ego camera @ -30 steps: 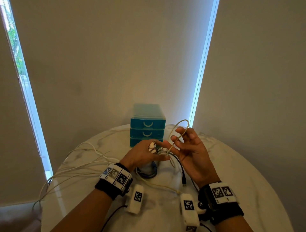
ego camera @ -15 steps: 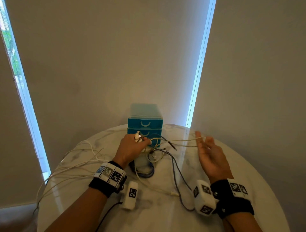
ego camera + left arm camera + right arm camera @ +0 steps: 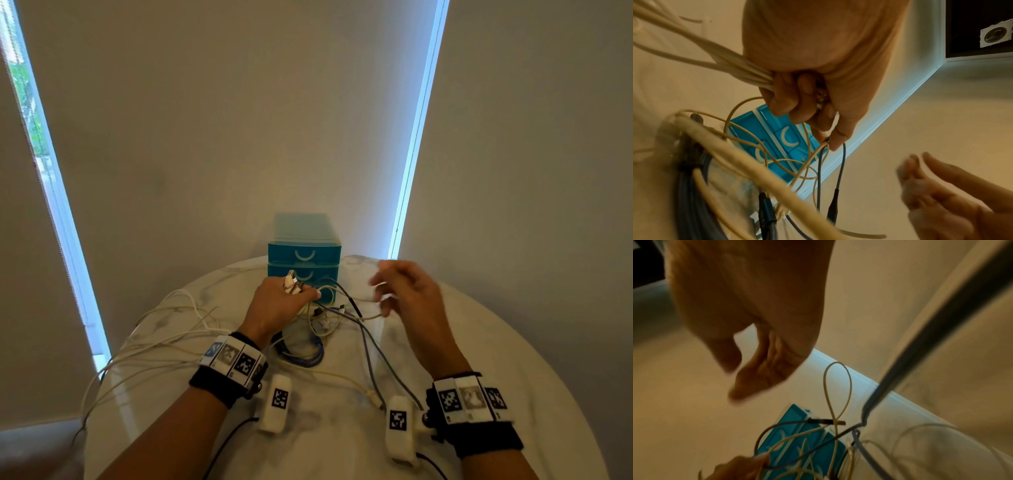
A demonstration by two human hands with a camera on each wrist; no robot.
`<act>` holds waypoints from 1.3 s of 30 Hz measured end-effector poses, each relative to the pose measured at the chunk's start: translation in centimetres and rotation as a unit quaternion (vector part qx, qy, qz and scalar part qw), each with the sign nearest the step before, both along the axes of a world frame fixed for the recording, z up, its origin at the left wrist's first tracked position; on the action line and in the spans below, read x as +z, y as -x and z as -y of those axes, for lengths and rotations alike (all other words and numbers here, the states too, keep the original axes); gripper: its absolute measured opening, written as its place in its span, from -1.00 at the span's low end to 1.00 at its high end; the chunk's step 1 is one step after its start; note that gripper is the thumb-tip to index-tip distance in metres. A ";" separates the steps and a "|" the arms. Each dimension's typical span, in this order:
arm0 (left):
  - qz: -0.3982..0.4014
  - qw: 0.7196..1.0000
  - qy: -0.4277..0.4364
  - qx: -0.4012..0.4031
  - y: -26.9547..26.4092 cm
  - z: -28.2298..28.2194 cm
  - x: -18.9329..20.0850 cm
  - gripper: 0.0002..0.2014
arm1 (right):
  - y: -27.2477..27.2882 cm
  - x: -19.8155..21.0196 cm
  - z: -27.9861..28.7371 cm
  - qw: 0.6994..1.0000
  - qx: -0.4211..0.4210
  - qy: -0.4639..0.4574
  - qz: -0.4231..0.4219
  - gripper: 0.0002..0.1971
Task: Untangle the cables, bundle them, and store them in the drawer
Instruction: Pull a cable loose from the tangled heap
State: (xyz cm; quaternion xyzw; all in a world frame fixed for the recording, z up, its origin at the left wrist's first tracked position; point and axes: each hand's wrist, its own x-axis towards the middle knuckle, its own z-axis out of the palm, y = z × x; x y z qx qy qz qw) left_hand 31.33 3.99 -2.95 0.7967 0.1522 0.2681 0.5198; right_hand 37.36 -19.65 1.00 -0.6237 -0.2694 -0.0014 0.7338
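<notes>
Drawers: teal fronts, pale crescent handles. Cables: cream. Thin cable: dark grey-blue, black plug end. Coiled cable: blue. Table: white marble, faint grey veining. Wristbands: black, carrying white tags with black-and-white square codes. Walls: beige.

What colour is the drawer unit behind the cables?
Teal blue, with pale curved handles; the drawer unit shows best in the head view.

No legible text anywhere, only square black-and-white coded markers on the wristbands.
</notes>
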 end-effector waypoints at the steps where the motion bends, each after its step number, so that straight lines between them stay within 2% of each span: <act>1: 0.001 1.000 -0.002 -0.004 0.0 0.0 0.0 -0.83 | 0.6 -0.2 -0.7 0.995 0.048 0.085 0.018 -0.80; 3: 0.006 1.000 -0.007 -0.010 0.1 0.1 0.0 -0.82 | 0.2 -1.8 -2.0 0.970 0.091 0.224 0.022 -0.80; 4: 0.005 1.000 -0.008 -0.009 0.1 0.0 0.0 -0.83 | -0.4 -2.7 -2.4 0.962 0.086 0.258 0.008 -0.78; 8: -0.001 1.000 -0.002 0.005 0.0 -0.3 0.2 -0.83 | -2.5 -4.5 -2.6 0.932 0.017 0.356 -0.062 -0.79; 10: 0.000 1.000 0.003 0.007 0.0 -0.5 0.2 -0.82 | -3.3 -5.3 -2.3 0.925 -0.015 0.375 -0.060 -0.83; 12: -0.001 1.000 0.011 0.007 0.1 -0.5 0.3 -0.82 | -3.8 -5.9 -2.0 0.935 -0.066 0.346 -0.037 -0.90; 14: -0.002 1.000 0.012 0.010 0.1 -0.7 0.4 -0.82 | -4.0 -5.6 -1.5 0.956 -0.091 0.278 -0.037 -0.95; 17: -0.007 1.000 0.014 0.008 0.1 -1.0 0.4 -0.84 | -4.1 -4.2 -0.8 0.983 -0.054 0.152 -0.091 -0.95; 19: -0.016 1.000 0.008 0.009 0.0 -1.1 0.4 -0.85 | -4.6 -3.5 -0.1 0.983 -0.010 0.024 -0.181 -0.88; 20: -0.020 1.000 0.003 0.012 0.0 -1.1 0.4 -0.86 | -5.0 -3.3 0.3 0.966 0.027 -0.076 -0.246 -0.83; 22: -0.023 0.999 -0.001 0.021 -0.1 -1.2 0.2 -0.85 | -5.8 -2.9 1.6 0.885 0.124 -0.286 -0.346 -0.60; 24: -0.025 0.999 0.001 0.028 -0.2 -1.5 0.0 -0.85 | -6.2 -2.6 2.9 0.802 0.204 -0.437 -0.353 -0.36; 25: -0.026 0.999 0.003 0.029 -0.2 -1.6 -0.1 -0.85 | -6.1 -2.4 3.4 0.765 0.237 -0.495 -0.337 -0.35; 27: -0.037 0.999 0.003 0.031 -0.2 -1.8 -0.3 -0.86 | -5.9 -2.3 4.1 0.702 0.279 -0.569 -0.324 -0.46; 30: -0.055 0.998 0.001 0.022 -0.1 -1.5 -0.1 -0.85 | -5.7 -2.4 4.7 0.647 0.305 -0.611 -0.338 -0.61; 32: -0.041 0.999 -0.002 0.007 0.0 -1.3 0.2 -0.67 | -5.3 -2.3 4.3 0.658 0.285 -0.603 -0.350 -0.71; 34: -0.008 0.999 -0.016 -0.037 0.5 -1.1 0.9 -0.53 | -4.6 -2.0 3.5 0.705 0.252 -0.570 -0.339 -0.72; 36: 0.011 0.994 -0.044 -0.104 1.0 -0.6 1.5 -0.51 | -4.1 -1.7 2.3 0.750 0.246 -0.523 -0.322 -0.51; 39: -0.009 0.984 -0.062 -0.167 1.5 0.6 2.1 -0.58 | -3.0 -1.5 0.4 0.779 0.286 -0.465 -0.308 -0.39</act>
